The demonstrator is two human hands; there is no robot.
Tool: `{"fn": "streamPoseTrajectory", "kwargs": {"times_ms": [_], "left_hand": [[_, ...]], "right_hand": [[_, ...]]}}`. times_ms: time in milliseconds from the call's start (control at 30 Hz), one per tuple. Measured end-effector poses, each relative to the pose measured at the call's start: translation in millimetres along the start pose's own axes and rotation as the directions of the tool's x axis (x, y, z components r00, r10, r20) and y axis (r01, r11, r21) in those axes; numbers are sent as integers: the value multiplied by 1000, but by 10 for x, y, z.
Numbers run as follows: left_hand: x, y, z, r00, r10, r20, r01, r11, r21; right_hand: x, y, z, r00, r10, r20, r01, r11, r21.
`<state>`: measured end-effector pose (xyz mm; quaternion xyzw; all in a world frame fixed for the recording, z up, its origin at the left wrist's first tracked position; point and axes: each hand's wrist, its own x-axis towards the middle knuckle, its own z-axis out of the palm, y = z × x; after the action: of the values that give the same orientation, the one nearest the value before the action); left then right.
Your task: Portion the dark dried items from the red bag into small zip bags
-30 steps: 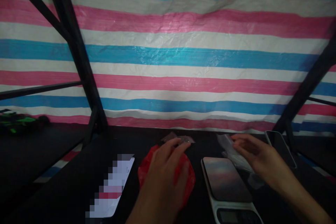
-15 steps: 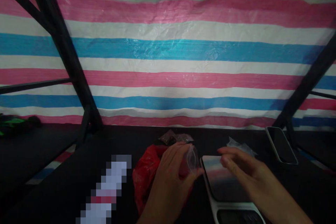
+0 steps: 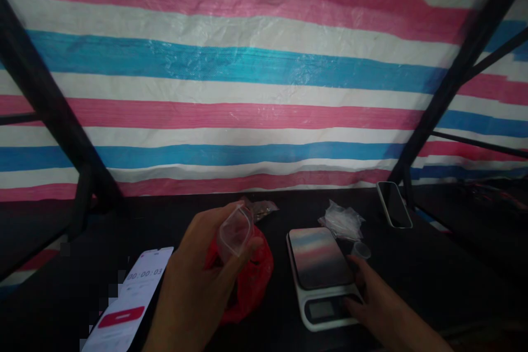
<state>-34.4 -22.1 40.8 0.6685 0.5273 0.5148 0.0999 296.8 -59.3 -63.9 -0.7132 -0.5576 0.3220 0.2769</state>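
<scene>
My left hand (image 3: 198,269) is closed around a small clear plastic bag (image 3: 235,231), thumb and fingers keeping its mouth spread. Just behind and below it lies a crumpled red plastic bag (image 3: 258,280), partly covered by the hand. To the right sits a white digital scale (image 3: 303,305) with a shiny metal plate, nothing resting on it. My right hand (image 3: 367,291) grips the scale's front right corner, thumb on the display panel and fingers along the side. Past those fingers is a small round clear plastic piece (image 3: 362,250).
Several clear bags (image 3: 342,221) lie bunched behind the scale. A small packet with brownish contents (image 3: 264,209) is behind the red bag. One phone (image 3: 127,297) showing a timer lies at left, another phone (image 3: 395,204) at back right. Dark posts (image 3: 441,82) and striped sheeting (image 3: 231,115) stand behind.
My right hand has gone from above the scale's plate to its front right corner. My left hand still has the clear bag, now over the red bag. The view has turned right.
</scene>
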Motion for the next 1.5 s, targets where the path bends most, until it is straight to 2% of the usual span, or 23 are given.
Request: {"fn": "streamPoseTrajectory", "kwargs": {"times_ms": [100,200,433,600,733,900,1033,1200,1333,1500], "left_hand": [[12,-26,-37,999,22,-36,-20,998,57],[27,-33,-60,999,39,-37,-36,995,95],[26,-18,-190,1000,8,-16,-6,993,120],[-3,-61,-301,1000,-4,5,3,991,131],[7,-106,-335,1000,4,0,-4,989,145],[32,-117,-376,999,-41,29,37,989,143],[42,-140,-349,995,-38,88,25,989,143],[45,-146,-209,980,14,197,-43,989,143],[31,-141,-115,958,-12,286,-28,990,138],[39,-189,-108,945,-51,323,1,988,154]], "right_hand": [[25,-60,5,999,-49,20,48,998,47],[59,-158,46,999,-36,-10,36,997,67],[68,-366,115,999,-33,21,31,998,54],[104,-326,126,996,-90,9,90,994,64],[144,-277,95,997,-71,-11,71,992,108],[146,-261,65,998,-58,-13,59,989,133],[154,-211,69,996,-78,-35,82,989,121],[183,-147,86,995,-85,-56,91,988,127],[175,-171,80,996,-75,-48,81,988,132],[172,-213,63,998,-21,-61,29,991,127]]}}
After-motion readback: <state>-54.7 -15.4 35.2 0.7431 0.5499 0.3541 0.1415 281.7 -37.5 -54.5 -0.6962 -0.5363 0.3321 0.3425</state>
